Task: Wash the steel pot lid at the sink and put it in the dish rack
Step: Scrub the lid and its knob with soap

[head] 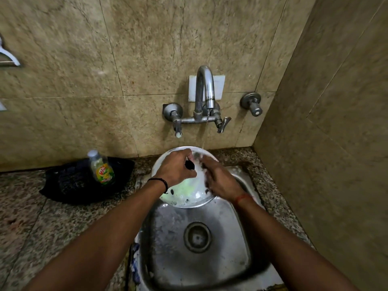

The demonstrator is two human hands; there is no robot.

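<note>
The round steel pot lid [186,195] is held tilted over the far end of the steel sink [237,255], its top face towards me, wet and soapy. My left hand [175,170] grips the lid's black knob. Flat on the lid's right side lies my right hand [220,179], its fingers pressed against the surface; I cannot tell whether it holds a scrubber. A thin stream of water falls from the tap [204,91] onto the lid's far edge. No dish rack is in view.
A dish soap bottle [101,166] stands on a black cloth [69,183] on the speckled stone counter [42,223] to the left. Tiled walls close in behind and on the right. A second valve [252,103] sticks out right of the tap.
</note>
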